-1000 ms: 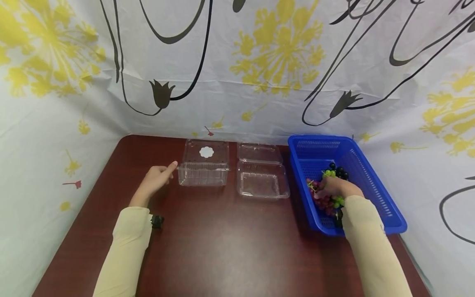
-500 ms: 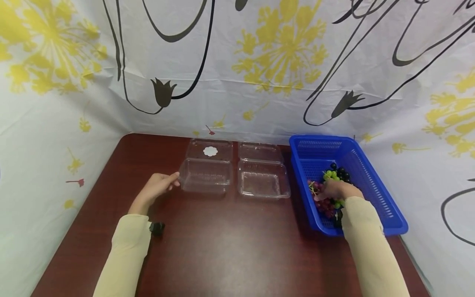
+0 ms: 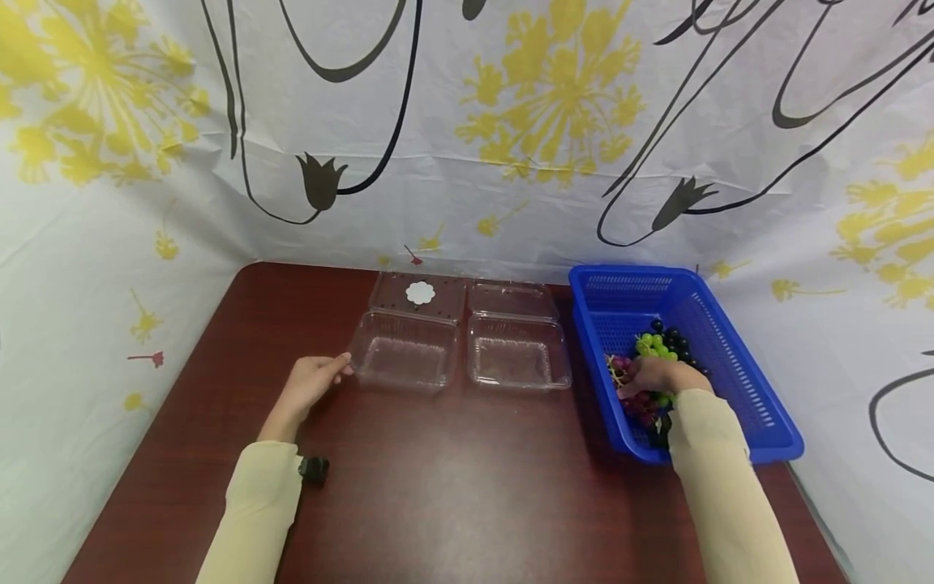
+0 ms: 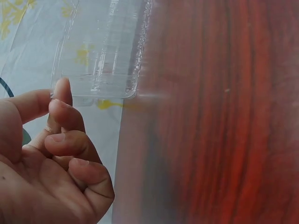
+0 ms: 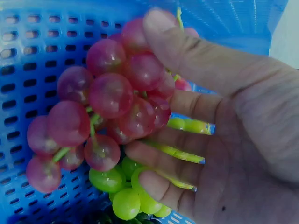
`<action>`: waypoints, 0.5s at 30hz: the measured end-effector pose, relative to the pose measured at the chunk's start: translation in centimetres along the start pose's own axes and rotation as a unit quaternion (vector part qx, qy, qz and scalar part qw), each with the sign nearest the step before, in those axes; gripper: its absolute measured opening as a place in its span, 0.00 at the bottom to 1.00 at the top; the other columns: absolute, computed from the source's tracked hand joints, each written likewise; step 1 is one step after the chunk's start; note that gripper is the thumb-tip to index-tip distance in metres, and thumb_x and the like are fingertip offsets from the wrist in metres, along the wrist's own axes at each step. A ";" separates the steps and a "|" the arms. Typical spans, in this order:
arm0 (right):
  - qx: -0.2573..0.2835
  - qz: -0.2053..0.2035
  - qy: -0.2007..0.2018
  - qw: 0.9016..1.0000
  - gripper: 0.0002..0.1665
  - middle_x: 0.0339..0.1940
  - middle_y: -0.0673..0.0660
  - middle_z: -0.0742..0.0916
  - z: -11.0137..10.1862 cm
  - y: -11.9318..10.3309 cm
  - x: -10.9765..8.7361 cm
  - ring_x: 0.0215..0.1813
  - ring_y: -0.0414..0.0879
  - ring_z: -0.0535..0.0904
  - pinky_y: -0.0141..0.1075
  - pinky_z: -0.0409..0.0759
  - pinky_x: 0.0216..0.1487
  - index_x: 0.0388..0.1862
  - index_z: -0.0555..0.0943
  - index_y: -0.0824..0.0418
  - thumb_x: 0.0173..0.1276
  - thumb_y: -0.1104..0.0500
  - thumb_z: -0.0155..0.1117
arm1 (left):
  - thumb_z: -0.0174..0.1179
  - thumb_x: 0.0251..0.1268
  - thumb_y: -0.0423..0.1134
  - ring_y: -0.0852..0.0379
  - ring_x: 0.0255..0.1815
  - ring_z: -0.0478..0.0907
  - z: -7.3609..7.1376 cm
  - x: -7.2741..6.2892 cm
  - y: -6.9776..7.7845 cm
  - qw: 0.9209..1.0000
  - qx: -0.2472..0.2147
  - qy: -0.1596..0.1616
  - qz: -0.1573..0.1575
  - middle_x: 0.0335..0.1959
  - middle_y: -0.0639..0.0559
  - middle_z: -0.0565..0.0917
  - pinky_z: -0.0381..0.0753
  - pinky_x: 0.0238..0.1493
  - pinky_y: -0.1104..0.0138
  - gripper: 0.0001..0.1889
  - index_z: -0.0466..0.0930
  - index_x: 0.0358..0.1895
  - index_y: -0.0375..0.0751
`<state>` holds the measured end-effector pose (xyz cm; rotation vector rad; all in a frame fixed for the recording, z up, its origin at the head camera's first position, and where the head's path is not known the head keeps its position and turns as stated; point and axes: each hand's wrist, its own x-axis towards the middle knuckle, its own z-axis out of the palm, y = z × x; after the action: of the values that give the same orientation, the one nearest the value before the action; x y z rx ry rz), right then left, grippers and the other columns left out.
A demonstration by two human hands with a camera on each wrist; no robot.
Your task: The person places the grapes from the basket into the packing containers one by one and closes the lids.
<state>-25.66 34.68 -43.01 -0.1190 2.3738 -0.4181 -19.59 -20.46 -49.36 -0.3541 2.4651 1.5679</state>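
Left hand (image 3: 310, 381) pinching clear, ribbed plastic box (image 3: 405, 362); right hand (image 5: 233, 140) gripping glossy, round, pinkish-red grapes (image 5: 111, 95).

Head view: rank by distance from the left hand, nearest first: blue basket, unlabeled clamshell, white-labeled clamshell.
From the left hand:
1. White-labeled clamshell: left one of the pair, its edge pinched by that hand.
2. Unlabeled clamshell: in the middle.
3. Blue basket: far right.
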 end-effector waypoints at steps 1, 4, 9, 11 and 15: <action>-0.002 -0.004 0.000 1.000 0.31 0.42 0.60 0.84 0.0 0.0 0.1 0.45 0.52 0.80 0.50 0.79 0.51 0.49 0.78 0.69 0.61 0.45 0.69 | 0.52 0.70 0.55 0.56 0.36 0.66 0.1 -0.1 -0.1 1.000 -0.001 -0.002 -0.001 0.25 0.53 0.77 0.63 0.37 0.66 0.27 0.83 0.41 0.29; 0.009 -0.019 -0.009 1.000 0.19 0.31 0.55 0.82 0.0 0.0 0.3 0.36 0.47 0.78 0.44 0.78 0.42 0.37 0.79 0.65 0.63 0.49 0.67 | 0.52 0.70 0.56 0.56 0.37 0.67 0.3 -0.3 -0.2 1.000 -0.008 -0.004 -0.005 0.25 0.52 0.77 0.64 0.38 0.66 0.28 0.83 0.39 0.29; 0.045 -0.024 -0.026 0.998 0.10 0.21 0.50 0.82 0.4 -0.1 0.6 0.27 0.42 0.77 0.39 0.77 0.34 0.26 0.80 0.61 0.63 0.57 0.64 | 0.52 0.71 0.56 0.54 0.42 0.70 0.8 -0.7 -0.7 1.000 -0.016 0.006 -0.003 0.40 0.45 0.81 0.68 0.42 0.67 0.27 0.83 0.40 0.29; 0.069 -0.016 -0.038 0.997 0.09 0.23 0.51 0.85 0.6 0.0 0.6 0.27 0.43 0.80 0.40 0.79 0.34 0.27 0.81 0.63 0.62 0.58 0.62 | 0.52 0.71 0.55 0.56 0.40 0.70 1.0 -0.8 -0.8 1.000 -0.027 0.007 -0.008 0.39 0.47 0.81 0.69 0.41 0.68 0.27 0.83 0.43 0.30; 0.095 -0.007 -0.051 0.994 0.09 0.23 0.52 0.86 1.0 0.2 0.7 0.27 0.43 0.81 0.39 0.80 0.35 0.26 0.81 0.63 0.62 0.59 0.60 | 0.52 0.72 0.53 0.61 0.29 0.67 1.1 -0.9 -1.0 0.998 -0.052 0.002 -0.026 0.25 0.56 0.75 0.69 0.34 0.69 0.25 0.80 0.44 0.29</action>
<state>-25.52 34.49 -44.24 -0.0668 2.2207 -0.6266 -18.37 -19.76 -50.47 -0.4347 2.3617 1.6800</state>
